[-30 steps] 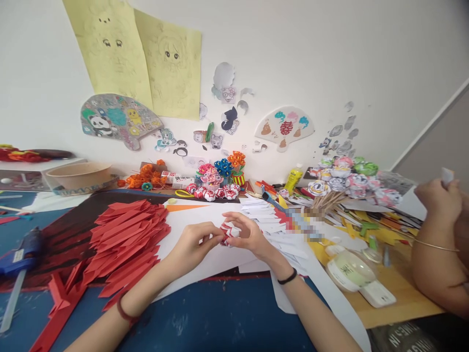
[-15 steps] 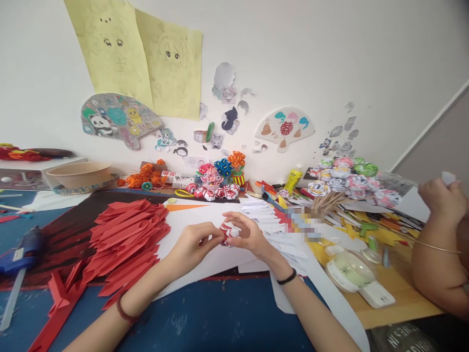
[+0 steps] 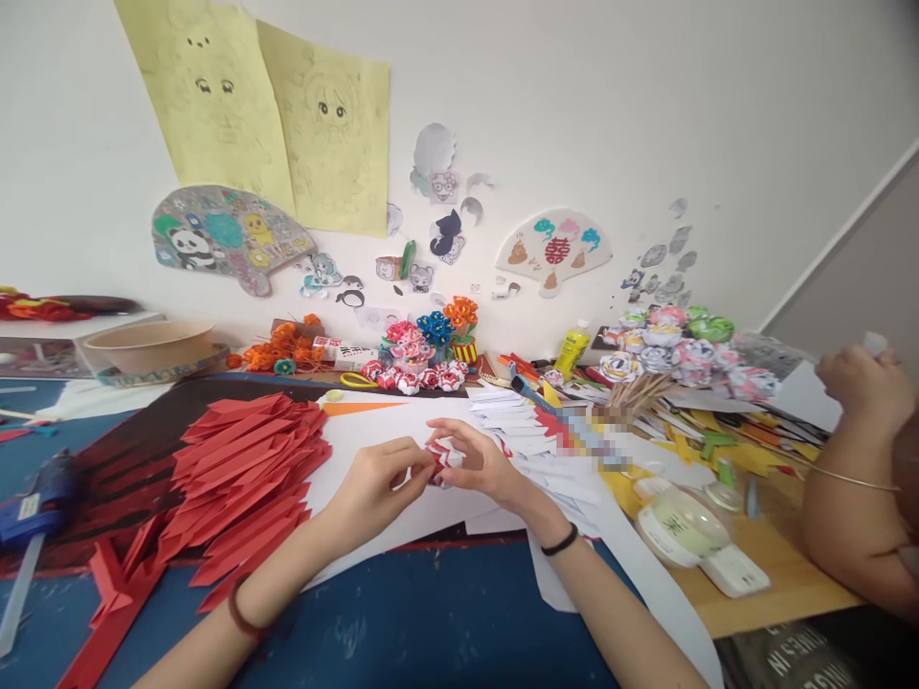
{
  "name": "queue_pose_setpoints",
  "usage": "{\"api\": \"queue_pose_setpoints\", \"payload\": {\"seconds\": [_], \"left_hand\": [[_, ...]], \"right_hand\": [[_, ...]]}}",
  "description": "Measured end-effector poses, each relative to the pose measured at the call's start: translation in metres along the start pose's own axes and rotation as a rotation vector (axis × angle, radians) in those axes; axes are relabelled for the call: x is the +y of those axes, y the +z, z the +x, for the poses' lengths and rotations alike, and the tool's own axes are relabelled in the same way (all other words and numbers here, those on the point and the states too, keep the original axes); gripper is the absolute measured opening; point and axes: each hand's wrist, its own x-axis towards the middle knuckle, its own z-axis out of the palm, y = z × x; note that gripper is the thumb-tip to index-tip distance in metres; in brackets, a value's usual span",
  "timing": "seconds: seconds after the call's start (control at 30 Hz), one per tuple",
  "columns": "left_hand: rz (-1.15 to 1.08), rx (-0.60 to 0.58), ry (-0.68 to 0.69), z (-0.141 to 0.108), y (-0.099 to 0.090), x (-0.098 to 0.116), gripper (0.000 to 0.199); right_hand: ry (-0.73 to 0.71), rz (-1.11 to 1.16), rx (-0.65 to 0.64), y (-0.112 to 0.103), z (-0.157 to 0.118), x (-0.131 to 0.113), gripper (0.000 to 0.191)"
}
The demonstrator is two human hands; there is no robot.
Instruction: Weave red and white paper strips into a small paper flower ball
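Observation:
A small red and white folded paper piece [image 3: 443, 460] is held between both hands above a white sheet [image 3: 359, 431]. My left hand [image 3: 384, 476] pinches its left side with thumb and index finger. Curved around its right side are the fingers and thumb of my right hand [image 3: 481, 464]. Red folded paper strips [image 3: 248, 469] lie in a heap to the left. White folded strips [image 3: 509, 421] are spread to the right, partly behind my right hand.
A blue glue gun [image 3: 43, 502] lies far left. Finished paper flowers [image 3: 409, 378] line the wall. Right of my hands are a yellow bottle [image 3: 572, 351], a clear round container [image 3: 679, 526] and a white case [image 3: 733, 571]. Another person's hand [image 3: 865, 383] is raised at the far right.
The whole view has shifted slightly. Both hands remain around the red and white piece, which has turned a little and is more covered by the fingers.

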Motion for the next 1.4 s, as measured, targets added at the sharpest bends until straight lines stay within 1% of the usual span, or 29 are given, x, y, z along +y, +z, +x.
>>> {"api": "queue_pose_setpoints", "payload": {"seconds": [0.07,0.2,0.27,0.37,0.4,0.53,0.67,0.87,0.93,1.1,1.2,1.33,1.4], "left_hand": [[0.009,0.020,0.018,0.000,0.000,0.000,0.016],[0.031,0.054,0.042,0.000,0.000,0.001,0.017],[0.039,0.049,0.041,-0.001,0.000,0.001,0.018],[0.049,0.030,0.041,-0.002,0.000,0.000,0.020],[0.055,0.027,0.043,-0.002,0.001,0.000,0.021],[0.081,0.039,0.025,-0.002,0.002,-0.004,0.020],[0.089,0.041,-0.059,-0.001,0.003,-0.007,0.019],[0.027,0.029,-0.180,0.004,0.002,-0.008,0.019],[-0.013,0.033,-0.207,0.006,0.001,-0.007,0.021],[-0.053,0.047,-0.260,0.008,0.002,-0.008,0.026],[-0.037,0.049,-0.279,0.006,0.004,-0.012,0.024],[0.000,0.070,-0.283,0.004,0.008,-0.018,0.022],[0.017,0.066,-0.281,0.004,0.009,-0.021,0.022]], "right_hand": [[0.017,0.049,-0.002,0.000,0.000,0.000,0.060],[0.118,0.208,-0.016,-0.001,-0.001,0.003,0.055],[0.154,0.275,-0.067,-0.002,-0.001,0.004,0.058],[0.194,0.354,-0.181,-0.003,-0.002,0.002,0.063],[0.199,0.364,-0.195,-0.003,-0.003,0.001,0.064],[0.156,0.341,-0.128,-0.002,-0.002,-0.003,0.060],[0.091,0.320,-0.039,-0.001,0.000,-0.005,0.055],[0.068,0.230,0.053,0.001,0.001,-0.008,0.051],[0.056,0.219,0.062,0.000,0.000,-0.008,0.053],[0.070,0.199,0.036,-0.003,-0.001,-0.006,0.059],[0.065,0.140,0.035,-0.004,-0.001,-0.005,0.059],[0.012,0.034,0.041,-0.002,-0.002,-0.004,0.055],[-0.004,0.010,0.035,-0.001,-0.002,-0.002,0.056]]}}
